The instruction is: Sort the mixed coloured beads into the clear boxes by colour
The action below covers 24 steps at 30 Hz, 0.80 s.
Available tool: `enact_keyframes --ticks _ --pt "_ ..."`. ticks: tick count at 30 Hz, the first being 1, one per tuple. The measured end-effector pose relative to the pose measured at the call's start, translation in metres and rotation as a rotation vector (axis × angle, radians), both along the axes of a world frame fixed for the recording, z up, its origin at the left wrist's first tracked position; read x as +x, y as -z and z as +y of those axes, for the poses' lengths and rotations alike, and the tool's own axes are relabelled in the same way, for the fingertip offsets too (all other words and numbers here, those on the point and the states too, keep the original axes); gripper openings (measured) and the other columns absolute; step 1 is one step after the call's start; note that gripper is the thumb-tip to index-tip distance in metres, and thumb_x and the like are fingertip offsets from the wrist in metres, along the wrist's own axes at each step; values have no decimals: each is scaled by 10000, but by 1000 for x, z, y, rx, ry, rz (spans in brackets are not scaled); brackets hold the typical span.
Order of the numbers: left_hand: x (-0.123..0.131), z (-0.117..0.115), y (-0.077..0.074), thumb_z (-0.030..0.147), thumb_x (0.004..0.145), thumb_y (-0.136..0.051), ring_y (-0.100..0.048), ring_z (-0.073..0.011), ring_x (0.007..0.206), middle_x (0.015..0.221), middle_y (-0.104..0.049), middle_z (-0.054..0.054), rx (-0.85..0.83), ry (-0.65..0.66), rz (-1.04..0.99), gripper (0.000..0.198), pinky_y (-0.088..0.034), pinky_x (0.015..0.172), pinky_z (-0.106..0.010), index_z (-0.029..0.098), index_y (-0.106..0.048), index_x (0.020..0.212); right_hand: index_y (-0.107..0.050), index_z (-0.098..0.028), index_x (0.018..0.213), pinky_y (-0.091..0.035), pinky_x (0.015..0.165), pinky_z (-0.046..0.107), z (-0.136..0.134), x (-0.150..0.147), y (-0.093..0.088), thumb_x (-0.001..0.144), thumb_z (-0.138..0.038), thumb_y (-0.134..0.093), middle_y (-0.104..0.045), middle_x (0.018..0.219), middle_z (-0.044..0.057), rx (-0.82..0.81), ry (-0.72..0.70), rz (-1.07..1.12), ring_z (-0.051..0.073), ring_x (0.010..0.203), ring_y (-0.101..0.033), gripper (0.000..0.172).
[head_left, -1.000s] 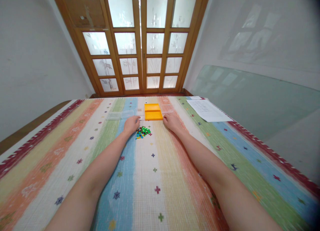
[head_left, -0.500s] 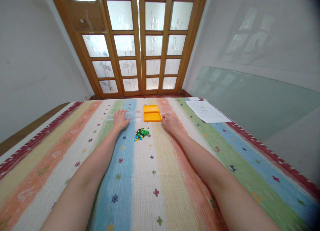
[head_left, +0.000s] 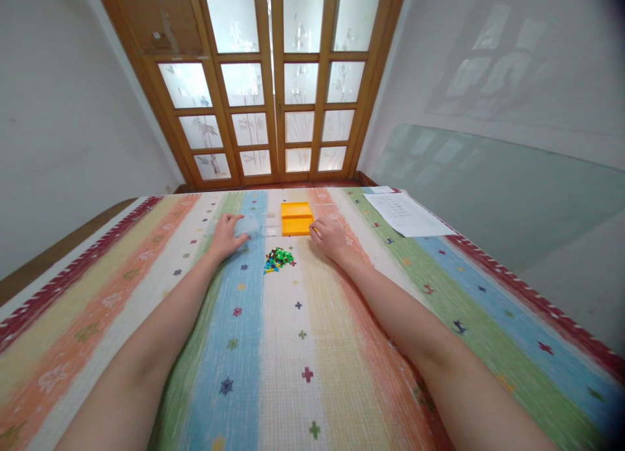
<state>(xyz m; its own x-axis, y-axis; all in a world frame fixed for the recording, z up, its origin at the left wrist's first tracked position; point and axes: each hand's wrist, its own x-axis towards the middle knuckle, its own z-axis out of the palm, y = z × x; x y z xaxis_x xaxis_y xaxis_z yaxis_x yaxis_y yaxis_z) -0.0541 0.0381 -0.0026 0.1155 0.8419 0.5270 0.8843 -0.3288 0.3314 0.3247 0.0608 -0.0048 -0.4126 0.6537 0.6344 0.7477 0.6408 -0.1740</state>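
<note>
One bare left hand (head_left: 228,235) rests on the striped tablecloth (head_left: 288,347), thumb and forefinger parted around the near side of a clear container (head_left: 249,223); whether they press on it I cannot tell. Just right of it sits a second clear piece (head_left: 271,223), hard to make out against the cloth. On the person's side of that lies a loose heap of small pieces (head_left: 279,259), mostly green with some blue, yellow and dark ones. The orange tray (head_left: 297,226), its two compartments bare, is flat on the cloth between the hands. At its near right corner the right hand (head_left: 329,236) has its fingers curled in close together; whether they pinch the rim is too small to tell. The step in hand looks like setting or steadying the containers in a row, which would call for a light, level touch, since see-through edges are easy to misjudge. The heap lies near the tray's front and could be scattered by a low sweep. Farther right, a sheet of paper (head_left: 407,215) lies well apart, out of the way.
</note>
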Motion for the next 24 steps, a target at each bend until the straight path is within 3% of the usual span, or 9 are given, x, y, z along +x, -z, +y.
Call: enact_keyframes --ticks 5,9,12,24 --pt "48 -22 -19 364 838 -724 -617 -255 1074 1275 -545 -89 39 158 -134 654 -509 1046 -467 258 -501 1443 -710 -199 1063 -469 914 384 -24 -23 -14 1029 -227 -529 -712 1101 113 109 -213 -2 251 1029 -610 186" --pt "90 -39 -24 397 856 -744 -596 -278 1172 1298 -587 -102 17 272 -170 709 -490 1065 -452 251 -466 1492 -683 -221 1208 -487 983 440 -40 -36 -22 1039 -293 -555 -699 1219 126 128 -296 -6 272 1129 -612 225" --pt "112 -48 -23 428 868 -746 -596 -281 1198 1322 -607 -114 -3 262 -224 701 -471 1081 -444 245 -477 1489 -681 -231 1233 -506 995 454 -43 -38 -22 1040 -299 -553 -705 1218 126 86 -346 -15 272 1137 -626 241" --pt "131 -59 -14 478 888 -717 -622 -256 1082 1242 -630 -114 -57 160 -286 634 -496 985 -414 221 -540 1441 -644 -190 1338 -549 944 387 -35 -35 -8 1031 -211 -495 -732 1213 130 -21 -377 -18 231 1072 -688 342"
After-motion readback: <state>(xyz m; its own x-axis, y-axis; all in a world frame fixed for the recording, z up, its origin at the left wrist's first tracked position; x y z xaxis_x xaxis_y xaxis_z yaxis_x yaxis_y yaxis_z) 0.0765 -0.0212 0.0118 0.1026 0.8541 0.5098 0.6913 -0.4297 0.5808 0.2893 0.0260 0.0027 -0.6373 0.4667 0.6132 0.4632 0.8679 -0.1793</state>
